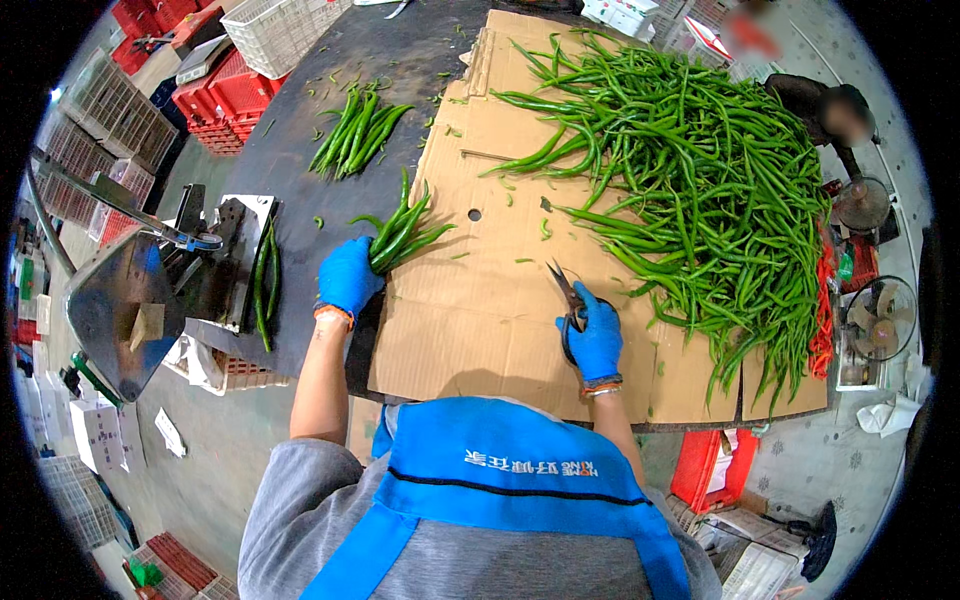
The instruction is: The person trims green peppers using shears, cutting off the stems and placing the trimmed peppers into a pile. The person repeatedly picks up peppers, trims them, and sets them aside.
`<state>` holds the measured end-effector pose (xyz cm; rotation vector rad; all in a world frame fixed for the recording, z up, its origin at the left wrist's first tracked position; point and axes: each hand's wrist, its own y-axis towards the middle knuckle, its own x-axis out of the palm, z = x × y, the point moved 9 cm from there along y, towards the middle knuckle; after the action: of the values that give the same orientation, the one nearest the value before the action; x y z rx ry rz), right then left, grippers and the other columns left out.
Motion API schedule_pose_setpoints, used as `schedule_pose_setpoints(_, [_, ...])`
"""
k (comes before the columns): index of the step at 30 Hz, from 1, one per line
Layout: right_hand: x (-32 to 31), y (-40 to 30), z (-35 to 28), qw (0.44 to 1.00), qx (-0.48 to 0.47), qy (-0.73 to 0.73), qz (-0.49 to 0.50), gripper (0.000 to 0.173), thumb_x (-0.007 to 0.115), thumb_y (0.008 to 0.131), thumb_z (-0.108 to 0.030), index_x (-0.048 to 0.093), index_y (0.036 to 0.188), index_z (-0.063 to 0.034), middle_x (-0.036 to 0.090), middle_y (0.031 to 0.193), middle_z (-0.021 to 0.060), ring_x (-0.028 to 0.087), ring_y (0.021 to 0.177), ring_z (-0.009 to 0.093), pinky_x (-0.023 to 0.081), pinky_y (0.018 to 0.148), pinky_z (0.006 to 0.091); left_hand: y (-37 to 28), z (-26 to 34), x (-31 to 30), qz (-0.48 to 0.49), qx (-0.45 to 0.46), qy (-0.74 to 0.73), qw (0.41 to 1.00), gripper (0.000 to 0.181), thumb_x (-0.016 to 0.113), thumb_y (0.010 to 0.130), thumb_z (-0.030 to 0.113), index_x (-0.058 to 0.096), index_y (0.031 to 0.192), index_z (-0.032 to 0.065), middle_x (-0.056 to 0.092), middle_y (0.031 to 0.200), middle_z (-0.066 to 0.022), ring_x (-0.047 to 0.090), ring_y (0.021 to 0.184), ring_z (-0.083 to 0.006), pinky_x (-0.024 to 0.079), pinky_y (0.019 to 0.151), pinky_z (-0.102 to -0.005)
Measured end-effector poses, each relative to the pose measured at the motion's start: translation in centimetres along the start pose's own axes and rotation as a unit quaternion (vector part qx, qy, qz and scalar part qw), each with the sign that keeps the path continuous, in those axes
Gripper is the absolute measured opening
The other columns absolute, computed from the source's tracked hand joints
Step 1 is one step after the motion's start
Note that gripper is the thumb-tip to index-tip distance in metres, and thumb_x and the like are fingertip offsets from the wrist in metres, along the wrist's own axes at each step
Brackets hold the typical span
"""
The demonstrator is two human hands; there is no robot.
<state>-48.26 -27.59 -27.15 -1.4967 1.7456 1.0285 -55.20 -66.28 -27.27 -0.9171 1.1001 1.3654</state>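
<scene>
My left hand (349, 277), in a blue glove, grips a small bunch of green chili peppers (405, 232) over the left edge of the cardboard sheet (465, 330). In my right hand (596, 337), also gloved in blue, is a pair of scissors (568, 292) with the blades pointing away from me. A large heap of long green chilies (697, 180) covers the right side of the cardboard. Farther back on the dark tabletop (289, 165) lies a separate pile of chilies (360, 131). Cut stem bits (545, 229) are scattered on the cardboard.
Left of my left hand stands a metal device (217, 255) with two loose chilies (268, 277) beside it. Red crates (225, 97) and a white plastic basket (277, 34) stand beyond the table's left edge. To the right are a fan (881, 319) and another person (802, 105).
</scene>
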Motion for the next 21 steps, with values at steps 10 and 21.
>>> schedule_pose_setpoints(10, [0.0, 0.0, 0.1, 1.0, -0.005, 0.007, 0.005, 0.062, 0.078, 0.067, -0.024, 0.057, 0.125, -0.0144, 0.061, 0.086, 0.0119, 0.058, 0.079, 0.029, 0.046, 0.071, 0.0406, 3.9, -3.7, 1.2, -0.177, -0.017, -0.062, 0.982, 0.077, 0.083, 0.052, 0.049, 0.059, 0.111, 0.0058, 0.062, 0.11, -0.0198, 0.06, 0.1, -0.0362, 0.049, 0.084, -0.0426])
schedule_pose_setpoints(21, [0.0, -0.1, 0.2, 1.0, 0.015, -0.001, -0.011, 0.064, 0.079, 0.067, -0.024, 0.056, 0.125, -0.0118, 0.061, 0.092, 0.0133, 0.058, 0.084, 0.029, 0.048, 0.073, 0.0386, 3.0, -3.5, -1.0, -0.145, -0.082, -0.036, 0.985, 0.073, 0.079, 0.06, 0.047, 0.055, 0.116, 0.0052, 0.064, 0.106, -0.0191, 0.061, 0.097, -0.0357, 0.049, 0.081, -0.0422])
